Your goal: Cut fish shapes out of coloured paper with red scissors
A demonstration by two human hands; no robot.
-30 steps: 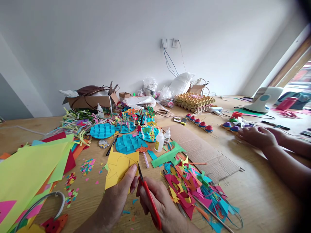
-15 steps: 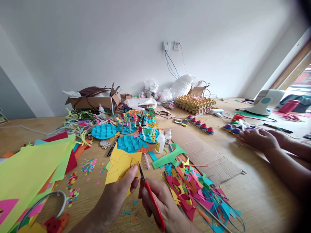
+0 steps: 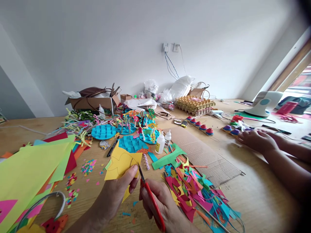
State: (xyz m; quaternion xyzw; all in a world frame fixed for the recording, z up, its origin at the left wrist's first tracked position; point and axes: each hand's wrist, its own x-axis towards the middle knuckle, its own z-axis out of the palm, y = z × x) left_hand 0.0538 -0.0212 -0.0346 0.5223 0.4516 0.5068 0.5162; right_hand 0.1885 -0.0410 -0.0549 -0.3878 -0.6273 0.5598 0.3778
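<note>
My left hand (image 3: 121, 187) pinches a sheet of yellow paper (image 3: 119, 163) by its lower right part, thumb on top. A curved, fish-like outline is drawn on the paper. My right hand (image 3: 157, 197) is wrapped round red-handled scissors (image 3: 153, 204), whose dark blades point up and meet the sheet's right edge. Just beyond the paper lie a blue paper piece (image 3: 132, 143) and an orange spotted paper cutout (image 3: 143, 150). A black marker (image 3: 113, 147) rests left of the sheet, and two white glue bottles (image 3: 160, 143) stand to its right.
Coloured paper scraps (image 3: 191, 191) pile up right of my hands, beside flat cardboard (image 3: 206, 155). Large paper sheets (image 3: 41, 165) cover the left side. Egg trays (image 3: 195, 103) and a cardboard box (image 3: 91, 103) stand at the back. A co-worker's hands (image 3: 255, 140) are at far right, by painted egg-carton cups (image 3: 234, 131).
The yellow paper has shifted slightly in my left hand. Its lower flap shows a little more, and the scissors stay at its right edge.
</note>
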